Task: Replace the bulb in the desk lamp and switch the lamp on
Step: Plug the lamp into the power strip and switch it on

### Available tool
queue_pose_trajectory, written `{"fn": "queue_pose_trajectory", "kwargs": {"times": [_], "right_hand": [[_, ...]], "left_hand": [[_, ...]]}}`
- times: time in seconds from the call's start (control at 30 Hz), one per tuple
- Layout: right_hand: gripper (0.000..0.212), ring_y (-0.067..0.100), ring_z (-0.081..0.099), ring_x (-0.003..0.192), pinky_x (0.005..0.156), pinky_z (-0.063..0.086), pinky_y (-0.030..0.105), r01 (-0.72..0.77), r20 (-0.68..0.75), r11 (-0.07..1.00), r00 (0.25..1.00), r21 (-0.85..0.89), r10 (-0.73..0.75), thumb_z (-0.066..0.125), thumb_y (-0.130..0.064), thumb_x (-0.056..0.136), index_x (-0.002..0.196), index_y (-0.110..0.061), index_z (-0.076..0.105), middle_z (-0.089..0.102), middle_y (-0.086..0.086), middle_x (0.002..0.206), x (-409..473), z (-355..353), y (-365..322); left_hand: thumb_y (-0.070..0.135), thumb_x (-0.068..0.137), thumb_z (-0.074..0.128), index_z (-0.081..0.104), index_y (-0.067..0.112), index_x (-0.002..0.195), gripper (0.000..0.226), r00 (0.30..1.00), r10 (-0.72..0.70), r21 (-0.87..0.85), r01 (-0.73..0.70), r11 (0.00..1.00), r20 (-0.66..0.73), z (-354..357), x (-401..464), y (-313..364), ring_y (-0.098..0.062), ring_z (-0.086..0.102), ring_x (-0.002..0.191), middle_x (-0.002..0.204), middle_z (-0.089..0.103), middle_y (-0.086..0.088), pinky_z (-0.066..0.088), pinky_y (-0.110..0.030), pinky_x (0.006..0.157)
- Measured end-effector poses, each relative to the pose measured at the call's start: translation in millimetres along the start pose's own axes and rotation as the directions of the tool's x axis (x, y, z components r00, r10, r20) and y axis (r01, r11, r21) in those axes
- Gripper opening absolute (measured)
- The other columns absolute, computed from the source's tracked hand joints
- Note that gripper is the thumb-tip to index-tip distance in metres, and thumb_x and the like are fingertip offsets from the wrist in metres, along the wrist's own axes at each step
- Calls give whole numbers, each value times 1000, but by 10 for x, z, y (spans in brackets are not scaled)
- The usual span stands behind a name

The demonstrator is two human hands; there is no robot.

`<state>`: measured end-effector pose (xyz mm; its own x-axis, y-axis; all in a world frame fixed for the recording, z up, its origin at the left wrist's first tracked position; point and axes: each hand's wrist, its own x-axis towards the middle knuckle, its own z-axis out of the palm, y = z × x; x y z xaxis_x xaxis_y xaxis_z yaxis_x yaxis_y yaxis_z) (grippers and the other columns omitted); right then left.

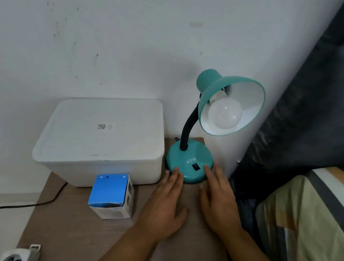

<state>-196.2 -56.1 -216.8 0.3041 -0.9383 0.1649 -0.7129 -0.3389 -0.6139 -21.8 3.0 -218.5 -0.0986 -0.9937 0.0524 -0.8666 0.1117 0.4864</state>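
Note:
A teal desk lamp (pixel 191 161) stands at the back of a small brown table (pixel 71 234), its shade tilted toward me. A white bulb (pixel 225 113) sits in the shade and is unlit. A black rocker switch (pixel 195 167) is on the round base. My left hand (pixel 165 204) lies flat with straight fingers, its fingertips touching the front left of the base. My right hand (pixel 216 197) is also flat, fingertips on the base just right of the switch. A blue and white bulb box (pixel 111 195) stands left of my left hand.
A white lidded plastic bin (pixel 102 134) fills the back left of the table, against the white wall. A black cable (pixel 7 210) runs down to a power strip (pixel 20 255) at the lower left. A striped pillow (pixel 313 233) and a dark curtain (pixel 331 100) are on the right.

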Motion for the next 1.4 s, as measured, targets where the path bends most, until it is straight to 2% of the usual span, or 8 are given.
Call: {"fn": "queue_pose_trajectory", "kwargs": {"times": [0.1,0.2,0.4,0.57,0.87,1.1,1.3,1.4], "right_hand": [[59,25,19,149,120,19,39,31,34,1000,999,-7,-31,52,-21,98,153,-19,30,19,9,162,141,52,57],[59,22,12,151,121,21,44,40,77,999,996,-27,-38,47,-25,100,154,-23,24,11,1,164,171,138,128],[57,24,15,151,114,30,56,-2,49,999,999,-43,4,42,-27,98,154,-23,28,15,-1,164,92,237,149],[57,31,25,147,117,29,48,45,-8,996,999,-78,-45,52,-16,96,150,-17,37,25,3,160,21,221,120],[52,23,32,145,113,35,49,48,-10,996,999,-77,-49,49,-30,98,148,-19,41,33,4,158,-2,218,118],[60,20,26,146,117,30,46,30,10,995,1000,-99,-29,37,-46,97,153,-27,28,26,2,161,11,226,124],[66,19,3,151,118,12,36,86,52,992,995,-91,-81,36,-55,96,154,-40,11,1,-5,166,72,243,152],[65,20,1,151,119,11,36,93,47,991,995,-96,-88,37,-55,95,154,-44,10,1,-5,166,79,248,165]], "left_hand": [[47,96,49,1,15,161,86,1000,-3,23,3,1000,-3,81,57,-55,-15,-14,154,167,-14,2,0,-26,125],[53,93,43,4,16,161,87,999,-9,43,10,999,-33,156,64,-83,-15,-9,155,168,-10,3,3,-27,125],[60,87,42,8,20,160,90,996,-36,58,41,998,-82,215,77,-104,-10,-2,154,168,-5,8,5,-23,122],[58,87,45,10,19,160,91,994,-52,63,58,996,-94,202,60,-79,-9,0,153,167,-5,10,-1,-18,118],[62,86,46,5,17,161,96,998,-29,102,34,994,-53,182,24,-104,-11,-2,155,168,-11,7,6,-24,123],[75,82,42,-8,19,160,109,999,-16,138,21,990,-32,193,9,-107,-12,-9,155,166,-23,7,10,-31,125],[85,71,48,-11,19,159,125,1000,-11,126,13,992,-19,192,23,-106,-12,-11,155,167,-22,5,13,-32,126],[85,70,49,-11,19,159,126,1000,-9,115,11,993,-21,184,23,-105,-10,-11,154,166,-23,6,13,-31,125]]}}
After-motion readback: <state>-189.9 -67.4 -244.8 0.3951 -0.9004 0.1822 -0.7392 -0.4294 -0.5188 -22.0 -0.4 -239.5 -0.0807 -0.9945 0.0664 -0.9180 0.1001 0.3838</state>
